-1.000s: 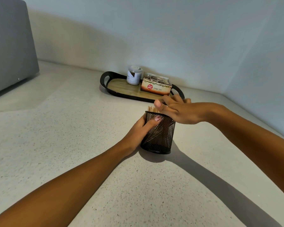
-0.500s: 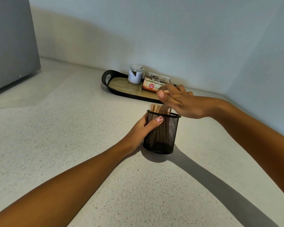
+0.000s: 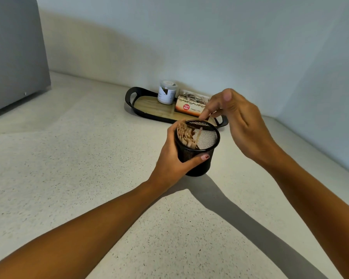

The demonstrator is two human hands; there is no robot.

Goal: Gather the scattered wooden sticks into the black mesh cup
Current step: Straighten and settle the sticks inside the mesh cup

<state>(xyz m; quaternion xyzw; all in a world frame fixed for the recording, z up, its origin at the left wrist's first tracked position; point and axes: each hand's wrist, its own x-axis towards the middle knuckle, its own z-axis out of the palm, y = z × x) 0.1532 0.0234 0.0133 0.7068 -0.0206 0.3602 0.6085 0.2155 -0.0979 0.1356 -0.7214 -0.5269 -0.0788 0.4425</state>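
Left hand grips the tilted black mesh cup just before the tray, wooden sticks bunched inside, while the right hand hovers empty, fingers loosely curled, nearer the tray; tipping further could spill the sticks.

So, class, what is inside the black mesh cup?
A bundle of wooden sticks leans against one side of the black mesh cup, with one stick slanting apart. Their lower ends and the cup's floor are hidden by its wall and the left hand.
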